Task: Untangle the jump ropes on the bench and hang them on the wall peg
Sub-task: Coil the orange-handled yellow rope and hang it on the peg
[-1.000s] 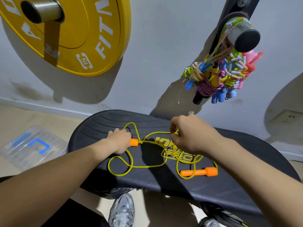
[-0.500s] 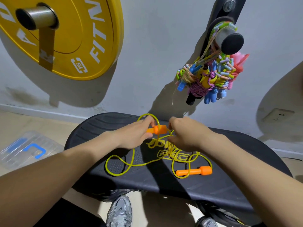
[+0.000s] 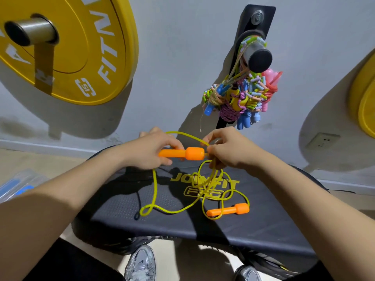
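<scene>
here: left grip [image 3: 150,151] clasps orange handle [image 3: 188,153], right grip [image 3: 227,153] pinches yellow rope [image 3: 155,187]; bench [image 3: 263,216] reads "joinfit", plate [image 3: 81,47] "fitn".

Left hand [image 3: 149,152] covers part of the held orange handle [image 3: 185,153]; yellow plate [image 3: 91,57] cropped.

Locate 1 yellow weight plate [image 3: 85,57]. You will find 1 clear plastic case [image 3: 16,185] below it, 1 wall socket [image 3: 322,141] far right of it.

Yellow rope [image 3: 154,189] tangled on bench [image 3: 263,220]; orange handle [image 3: 182,153] held above it, second handle [image 3: 228,210] flat at 4 o'clock, peg [image 3: 257,57] at 12.
</scene>
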`<state>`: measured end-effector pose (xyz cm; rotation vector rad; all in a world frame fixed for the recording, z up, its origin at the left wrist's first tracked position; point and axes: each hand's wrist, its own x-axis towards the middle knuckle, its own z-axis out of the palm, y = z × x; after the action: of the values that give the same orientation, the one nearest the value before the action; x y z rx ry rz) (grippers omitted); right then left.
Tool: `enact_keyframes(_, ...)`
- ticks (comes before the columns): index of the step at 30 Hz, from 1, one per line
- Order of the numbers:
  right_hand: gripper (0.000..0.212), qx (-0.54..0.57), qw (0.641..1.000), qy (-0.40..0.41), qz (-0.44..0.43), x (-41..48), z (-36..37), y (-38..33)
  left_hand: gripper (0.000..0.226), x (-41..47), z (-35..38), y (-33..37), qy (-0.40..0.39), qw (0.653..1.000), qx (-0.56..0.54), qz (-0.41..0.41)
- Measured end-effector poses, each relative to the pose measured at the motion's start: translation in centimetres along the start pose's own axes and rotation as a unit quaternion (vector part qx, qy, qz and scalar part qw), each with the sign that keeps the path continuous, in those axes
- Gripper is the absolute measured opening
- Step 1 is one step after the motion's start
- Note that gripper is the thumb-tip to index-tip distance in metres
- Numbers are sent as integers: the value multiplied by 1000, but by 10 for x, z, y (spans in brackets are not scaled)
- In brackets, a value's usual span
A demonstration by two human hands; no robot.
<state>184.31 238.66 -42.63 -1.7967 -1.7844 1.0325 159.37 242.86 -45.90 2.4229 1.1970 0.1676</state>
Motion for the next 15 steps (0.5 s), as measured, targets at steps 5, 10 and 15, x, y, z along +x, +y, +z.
enact_keyframes(5,12,-25,999,39,15,5,-3,15,48,2,-12,11,18,977,-209,42)
enact_keyframes(10,9,-312,950,-5,11,12,15,31,41,17,-9,25,57,959,-277,-15)
enact_keyframes(15,27,-67,983,-167,33,12,22,40,44,21,-9,17,61,940,-336,1)
